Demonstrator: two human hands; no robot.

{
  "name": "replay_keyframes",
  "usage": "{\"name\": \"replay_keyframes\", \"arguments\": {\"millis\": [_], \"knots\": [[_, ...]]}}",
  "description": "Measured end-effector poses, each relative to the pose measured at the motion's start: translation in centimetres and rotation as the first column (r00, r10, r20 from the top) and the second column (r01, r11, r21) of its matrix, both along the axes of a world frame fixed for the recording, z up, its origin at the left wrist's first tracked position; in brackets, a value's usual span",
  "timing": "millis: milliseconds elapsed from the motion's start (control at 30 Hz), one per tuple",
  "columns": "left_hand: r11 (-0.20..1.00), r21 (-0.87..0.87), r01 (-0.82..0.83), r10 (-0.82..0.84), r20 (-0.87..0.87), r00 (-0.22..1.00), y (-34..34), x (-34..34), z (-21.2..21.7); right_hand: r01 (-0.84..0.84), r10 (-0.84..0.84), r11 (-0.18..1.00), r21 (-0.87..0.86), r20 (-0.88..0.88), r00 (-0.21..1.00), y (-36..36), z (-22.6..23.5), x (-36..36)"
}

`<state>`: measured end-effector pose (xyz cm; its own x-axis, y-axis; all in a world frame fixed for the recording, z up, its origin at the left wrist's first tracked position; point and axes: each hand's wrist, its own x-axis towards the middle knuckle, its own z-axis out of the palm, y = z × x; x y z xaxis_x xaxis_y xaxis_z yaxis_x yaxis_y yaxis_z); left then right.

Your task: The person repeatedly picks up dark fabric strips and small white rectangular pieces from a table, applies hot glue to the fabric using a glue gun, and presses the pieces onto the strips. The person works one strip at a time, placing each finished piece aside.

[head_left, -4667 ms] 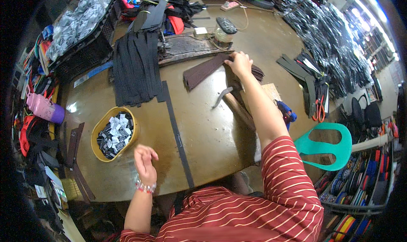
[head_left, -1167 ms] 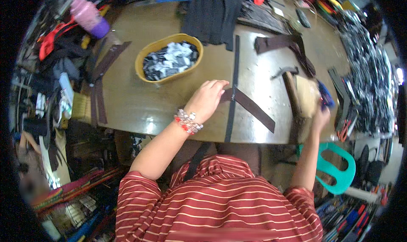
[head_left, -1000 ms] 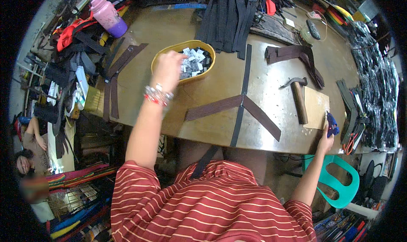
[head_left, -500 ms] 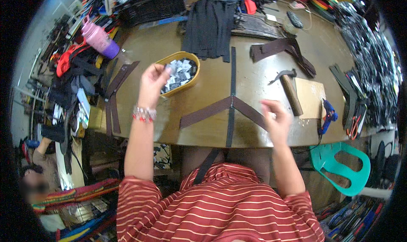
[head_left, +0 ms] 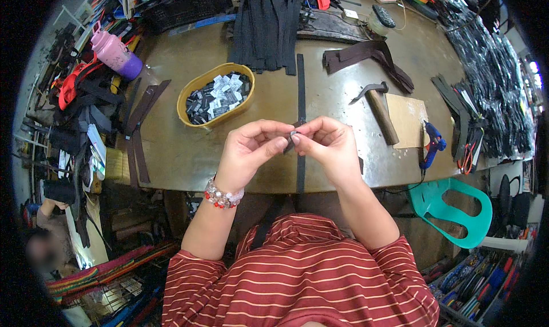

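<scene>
Left hand point(head_left: 247, 152) and right hand point(head_left: 329, 147) both pinching small label point(head_left: 293, 137) over black strap point(head_left: 301, 121); loose pinch could drop it.

Two hands, left hand point(head_left: 247, 152) and right hand point(head_left: 330, 147), meeting over one small label point(head_left: 294, 136). One yellow oval basket point(head_left: 189, 95) at ten o'clock. One hammer point(head_left: 378, 109), one blue glue gun point(head_left: 432, 144) at three. One pink bottle point(head_left: 114, 53). One green chair point(head_left: 454, 204).
</scene>
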<state>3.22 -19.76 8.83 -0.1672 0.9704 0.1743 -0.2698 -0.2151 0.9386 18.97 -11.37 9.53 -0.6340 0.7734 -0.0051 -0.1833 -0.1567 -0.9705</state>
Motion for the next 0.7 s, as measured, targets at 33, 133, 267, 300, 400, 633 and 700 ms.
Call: {"name": "replay_keyframes", "arguments": {"millis": [33,133,267,300,400,633,700], "knots": [[1.0,0.001,0.001,-0.001,0.007,1.0,0.0,0.4,0.0,0.008,-0.01,1.0,0.03,0.066,0.998,0.0,0.2,0.4],[0.999,0.008,-0.048,0.049,-0.057,0.997,0.1,1.3,0.3,-0.004,0.002,1.0,0.03,0.073,0.997,0.0,1.1,1.3],[0.998,-0.02,-0.055,0.055,-0.009,0.998,0.1,1.9,0.7,-0.042,0.043,0.999,-0.018,0.017,0.999,-0.1,1.5,1.9],[0.998,-0.021,-0.054,0.054,0.006,0.999,0.1,2.0,0.6,-0.057,0.057,0.998,-0.026,-0.002,0.998,-0.2,1.4,1.9],[0.997,-0.031,-0.077,0.077,0.004,0.997,0.0,2.1,0.2,-0.082,0.082,0.996,-0.031,-0.013,0.997,-0.1,1.0,2.3],[0.99,-0.087,-0.113,0.117,0.036,0.993,0.9,2.9,-0.6,0.057,-0.064,0.996,0.075,0.095,0.993,-0.6,-0.2,1.6],[0.966,-0.002,-0.259,0.258,0.101,0.961,1.3,4.9,-1.3,0.246,-0.245,0.969,-0.011,-0.123,0.962,-1.6,-1.1,0.4]]}}
